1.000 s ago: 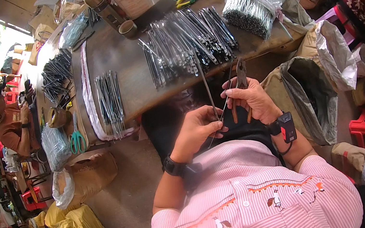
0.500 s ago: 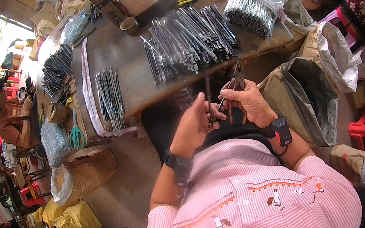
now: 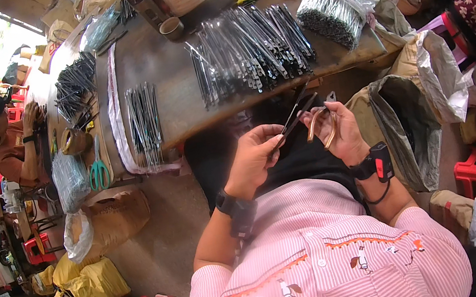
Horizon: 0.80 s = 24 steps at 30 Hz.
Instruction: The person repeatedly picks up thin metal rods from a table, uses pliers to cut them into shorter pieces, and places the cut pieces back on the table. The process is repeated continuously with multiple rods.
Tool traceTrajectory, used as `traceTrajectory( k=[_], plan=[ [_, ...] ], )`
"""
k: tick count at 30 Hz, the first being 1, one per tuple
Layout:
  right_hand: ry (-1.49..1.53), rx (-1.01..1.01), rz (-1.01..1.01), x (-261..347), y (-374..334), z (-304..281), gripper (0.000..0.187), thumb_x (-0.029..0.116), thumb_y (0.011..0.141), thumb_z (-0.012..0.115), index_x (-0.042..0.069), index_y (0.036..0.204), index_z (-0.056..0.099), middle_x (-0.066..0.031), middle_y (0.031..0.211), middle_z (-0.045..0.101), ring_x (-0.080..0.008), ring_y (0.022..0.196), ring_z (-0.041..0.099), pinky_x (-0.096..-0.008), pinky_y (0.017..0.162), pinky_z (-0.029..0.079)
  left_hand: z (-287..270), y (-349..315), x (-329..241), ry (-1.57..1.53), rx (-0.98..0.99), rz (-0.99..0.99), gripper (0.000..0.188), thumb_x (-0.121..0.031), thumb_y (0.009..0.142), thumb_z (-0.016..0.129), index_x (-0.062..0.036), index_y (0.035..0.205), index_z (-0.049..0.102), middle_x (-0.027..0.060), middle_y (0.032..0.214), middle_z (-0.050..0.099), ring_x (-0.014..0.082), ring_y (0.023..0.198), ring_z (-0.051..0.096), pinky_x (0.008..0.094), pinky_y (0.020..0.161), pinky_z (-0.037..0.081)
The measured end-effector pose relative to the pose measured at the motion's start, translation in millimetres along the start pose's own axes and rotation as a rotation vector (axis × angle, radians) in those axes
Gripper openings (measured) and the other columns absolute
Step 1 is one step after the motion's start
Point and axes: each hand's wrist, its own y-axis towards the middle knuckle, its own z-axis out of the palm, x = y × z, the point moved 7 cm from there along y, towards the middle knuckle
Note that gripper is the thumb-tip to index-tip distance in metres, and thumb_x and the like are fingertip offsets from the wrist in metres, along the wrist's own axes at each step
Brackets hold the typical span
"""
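My left hand (image 3: 257, 154) is closed, pinching a couple of thin dark metal strips (image 3: 292, 118) that slant up and to the right toward the table edge. My right hand (image 3: 343, 137) grips a pair of pliers (image 3: 313, 125) with bare, copper-coloured handles, its jaws pointing up past the fingers. The right fingertips are close by the strips; whether they touch them I cannot tell. Just beyond both hands, a broad spread of flat metal strips (image 3: 252, 50) lies on the table (image 3: 180, 111). A smaller row of dark strips (image 3: 144, 119) lies left of it.
A plastic-wrapped bundle of metal rods (image 3: 330, 14) is at the table's right end. An open woven sack (image 3: 408, 131) stands right of my right hand. Teal scissors (image 3: 98, 170), a flask (image 3: 142, 3) and a tape roll (image 3: 74, 141) are leftward. A co-worker (image 3: 10, 141) sits far left.
The hands have moved apart slightly. The strips have swung from near upright to slanting right. The pliers have turned in my right hand, jaws now upward and handles splayed toward my left hand.
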Motion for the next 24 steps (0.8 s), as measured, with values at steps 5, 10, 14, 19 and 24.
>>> traceTrajectory(
  k=[5,10,14,19,24],
  plan=[
    [0.024,0.272,0.223,-8.3,-16.9,-5.0,0.029,0.01,0.08,0.047,0.001,0.104,0.059,-0.0264,0.104,0.063,-0.04,0.086,0.065,-0.0382,0.065,0.057,5.3,-1.0,-10.8,0.198,-0.062,0.134,0.017,-0.003,0.087,0.062,-0.0012,0.103,0.067,-0.0003,0.077,0.061,0.0042,0.054,0.047,0.0184,0.047,0.037],
    [-0.562,0.273,0.091,-10.2,-29.3,-8.5,0.048,0.0,0.071,0.047,0.0,0.119,0.047,-0.0215,0.097,0.063,-0.0312,0.077,0.066,-0.0346,0.058,0.055,11.5,-5.4,-28.3,0.481,-0.141,0.34,0.019,0.001,0.086,0.061,-0.0015,0.103,0.068,-0.0002,0.077,0.055,0.0069,0.06,0.048,0.021,0.053,0.041],
    [-1.006,0.331,-0.053,-6.9,-33.3,1.1,0.06,0.001,0.065,0.049,-0.002,0.125,0.044,-0.0142,0.105,0.056,-0.0208,0.09,0.059,-0.0286,0.068,0.053,16.1,-8.6,-38.5,0.619,-0.16,0.488,0.021,0.003,0.084,0.061,-0.0021,0.103,0.069,0.0021,0.077,0.051,0.009,0.066,0.05,0.0226,0.059,0.041],
    [-1.24,0.375,-0.152,-5.0,-29.1,4.6,0.07,0.002,0.067,0.049,0.003,0.136,0.039,-0.0116,0.11,0.053,-0.0208,0.094,0.054,-0.0303,0.082,0.048,19.1,-10.3,-40.7,0.681,-0.17,0.524,0.021,0.004,0.084,0.061,-0.002,0.103,0.069,0.0036,0.076,0.052,0.011,0.067,0.05,0.0235,0.062,0.041],
    [-1.437,0.423,-0.358,2.3,-31.0,11.3,0.074,0.002,0.068,0.046,0.005,0.142,0.035,-0.0167,0.115,0.051,-0.0271,0.094,0.056,-0.0342,0.088,0.047,25.0,-13.7,-45.4,0.723,-0.168,0.563,0.024,0.004,0.082,0.06,-0.0021,0.103,0.07,0.0027,0.081,0.055,0.0103,0.074,0.053,0.0229,0.066,0.042]
  ],
)
